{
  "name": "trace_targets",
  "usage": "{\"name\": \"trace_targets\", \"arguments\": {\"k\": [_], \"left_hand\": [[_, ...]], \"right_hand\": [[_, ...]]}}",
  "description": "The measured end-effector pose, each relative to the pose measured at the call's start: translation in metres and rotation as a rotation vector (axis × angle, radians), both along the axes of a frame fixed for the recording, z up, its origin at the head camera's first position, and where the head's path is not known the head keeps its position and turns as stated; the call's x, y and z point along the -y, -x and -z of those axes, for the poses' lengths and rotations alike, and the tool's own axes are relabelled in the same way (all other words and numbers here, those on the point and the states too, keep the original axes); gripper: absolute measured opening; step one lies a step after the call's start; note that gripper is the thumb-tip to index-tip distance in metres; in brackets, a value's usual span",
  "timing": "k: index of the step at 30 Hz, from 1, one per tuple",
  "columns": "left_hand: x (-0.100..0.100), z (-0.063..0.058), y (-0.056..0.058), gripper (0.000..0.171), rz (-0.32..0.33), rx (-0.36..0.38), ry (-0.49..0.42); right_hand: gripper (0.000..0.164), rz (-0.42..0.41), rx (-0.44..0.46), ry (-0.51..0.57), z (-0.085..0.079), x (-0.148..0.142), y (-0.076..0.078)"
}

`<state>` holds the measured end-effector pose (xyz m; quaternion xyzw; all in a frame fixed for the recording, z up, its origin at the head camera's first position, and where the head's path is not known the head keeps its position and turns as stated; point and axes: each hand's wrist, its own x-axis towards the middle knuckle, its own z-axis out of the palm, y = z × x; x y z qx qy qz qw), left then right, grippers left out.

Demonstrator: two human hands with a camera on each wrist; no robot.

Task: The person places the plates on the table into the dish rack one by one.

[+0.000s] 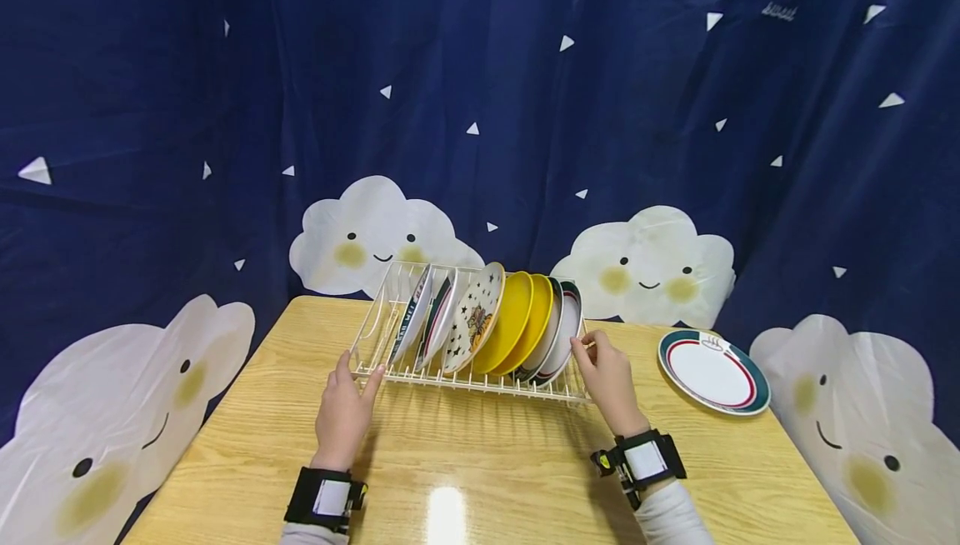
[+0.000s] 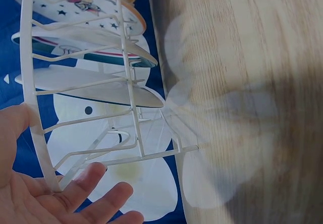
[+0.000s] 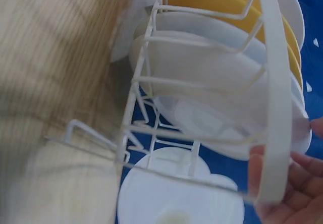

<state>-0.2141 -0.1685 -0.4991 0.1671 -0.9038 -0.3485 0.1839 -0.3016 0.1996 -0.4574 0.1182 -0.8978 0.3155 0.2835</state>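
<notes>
A white wire dish rack (image 1: 480,383) stands on the wooden table with several plates upright in its slots. My left hand (image 1: 347,416) holds its left front corner, the rail passing between thumb (image 2: 15,120) and fingers (image 2: 83,181). At the right end, my right hand (image 1: 609,378) pinches the rim of the outermost white plate (image 1: 564,337), which has a dark green edge. In the right wrist view, the rack's thick rail (image 3: 277,108) partly covers these fingertips. Further left stand yellow plates (image 1: 510,324) and a star-patterned plate (image 1: 474,320).
A white plate with a green and red rim (image 1: 712,372) lies flat on the table (image 1: 465,462), right of the rack. Behind hangs a dark blue curtain (image 1: 450,70) with white clouds and triangles. Two more white plates (image 1: 412,316) lean in the rack's left slots.
</notes>
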Motion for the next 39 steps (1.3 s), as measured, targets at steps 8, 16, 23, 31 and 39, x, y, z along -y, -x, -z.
{"name": "trace_targets", "arguments": {"k": [8, 16, 23, 31, 39], "left_hand": [[0.000, 0.001, 0.001, 0.077, -0.002, -0.001, -0.002], [0.000, 0.003, 0.000, 0.077, -0.001, -0.015, -0.002], [0.000, 0.003, 0.000, 0.077, -0.001, -0.005, -0.018], [0.000, 0.003, 0.001, 0.078, 0.001, 0.003, -0.015], [0.002, 0.002, 0.003, 0.078, 0.001, -0.004, -0.013]], "right_hand": [[0.019, 0.063, -0.004, 0.225, 0.014, -0.033, -0.003], [0.027, 0.098, 0.222, 0.632, 0.024, -0.079, -0.007], [0.023, 0.076, 0.480, 1.051, 0.034, -0.123, -0.010], [0.029, 0.131, 0.693, 1.188, 0.050, -0.169, -0.015], [0.035, 0.163, 0.765, 1.267, 0.061, -0.197, -0.004]]}}
